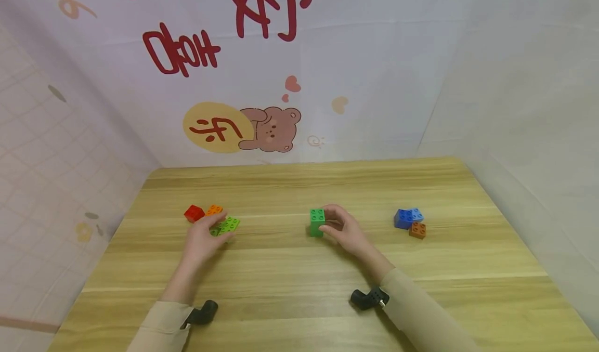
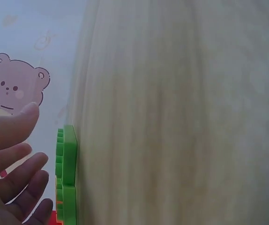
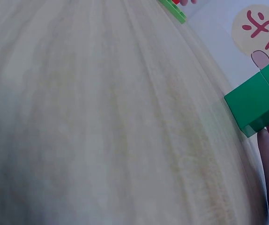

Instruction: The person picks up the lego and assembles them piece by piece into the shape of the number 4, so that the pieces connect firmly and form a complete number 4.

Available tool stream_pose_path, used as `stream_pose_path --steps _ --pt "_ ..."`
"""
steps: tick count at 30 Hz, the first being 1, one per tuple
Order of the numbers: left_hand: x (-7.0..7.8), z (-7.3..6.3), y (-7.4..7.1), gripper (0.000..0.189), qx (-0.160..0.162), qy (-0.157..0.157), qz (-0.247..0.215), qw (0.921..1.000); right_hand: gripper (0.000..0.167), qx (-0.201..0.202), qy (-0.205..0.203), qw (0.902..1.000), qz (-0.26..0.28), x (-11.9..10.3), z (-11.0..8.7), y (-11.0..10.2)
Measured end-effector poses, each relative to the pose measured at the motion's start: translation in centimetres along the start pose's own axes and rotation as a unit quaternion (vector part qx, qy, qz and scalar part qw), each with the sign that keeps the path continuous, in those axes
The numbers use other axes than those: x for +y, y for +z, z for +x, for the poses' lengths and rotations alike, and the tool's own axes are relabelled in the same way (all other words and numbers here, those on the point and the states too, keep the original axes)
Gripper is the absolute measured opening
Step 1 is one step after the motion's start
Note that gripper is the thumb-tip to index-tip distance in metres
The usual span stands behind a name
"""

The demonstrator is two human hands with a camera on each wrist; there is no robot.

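Near the middle of the table, my right hand (image 1: 348, 233) grips a tower of green toy building bricks (image 1: 316, 228) between thumb and fingers. A seam across the green bricks (image 3: 256, 101) shows in the right wrist view, with fingertips along their side. At the left, my left hand (image 1: 202, 239) hovers with relaxed, spread fingers over flat light-green bricks (image 1: 231, 224). The left wrist view shows a gap between those fingers and the light-green bricks (image 2: 69, 159). Beside them lie a red brick (image 1: 194, 213) and an orange brick (image 1: 215, 210), the orange one partly hidden by the left hand.
On the right of the wooden table (image 1: 290, 284) sit a dark blue brick (image 1: 403, 219), a light blue brick (image 1: 417, 214) and a brown brick (image 1: 418, 230), close together. A printed white cloth (image 1: 374, 81) hangs behind the table's back edge.
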State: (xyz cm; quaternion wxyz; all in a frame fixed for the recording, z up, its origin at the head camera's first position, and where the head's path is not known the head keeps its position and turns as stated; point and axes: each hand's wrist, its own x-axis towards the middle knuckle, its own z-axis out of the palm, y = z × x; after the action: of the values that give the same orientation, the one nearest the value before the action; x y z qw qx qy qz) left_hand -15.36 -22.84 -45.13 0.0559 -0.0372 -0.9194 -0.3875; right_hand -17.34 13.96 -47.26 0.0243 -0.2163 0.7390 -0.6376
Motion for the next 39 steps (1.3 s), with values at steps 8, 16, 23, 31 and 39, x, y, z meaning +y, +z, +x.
stream_pose_path --steps 8,16,23,31,39 --pt "-0.7 0.0 0.0 0.060 -0.018 -0.009 0.025 0.9995 0.038 -0.001 0.002 1.0000 0.005 0.1 0.0 0.0" --pt "-1.4 0.2 0.2 0.056 -0.031 0.006 0.031 0.9990 0.039 -0.001 0.006 1.0000 0.007 0.0 0.0 0.0" --pt "-2.1 0.3 0.4 0.052 -0.036 0.030 0.027 0.9986 0.038 -0.001 0.005 1.0000 0.005 -0.1 0.0 0.0" --pt "-2.2 0.4 0.8 0.053 -0.050 0.054 0.040 0.9965 0.039 -0.002 0.006 1.0000 0.004 -0.1 0.0 0.0" --pt "-1.8 0.4 0.9 0.051 -0.063 0.062 0.056 0.9946 0.039 0.001 -0.004 1.0000 0.001 1.2 0.1 0.0"
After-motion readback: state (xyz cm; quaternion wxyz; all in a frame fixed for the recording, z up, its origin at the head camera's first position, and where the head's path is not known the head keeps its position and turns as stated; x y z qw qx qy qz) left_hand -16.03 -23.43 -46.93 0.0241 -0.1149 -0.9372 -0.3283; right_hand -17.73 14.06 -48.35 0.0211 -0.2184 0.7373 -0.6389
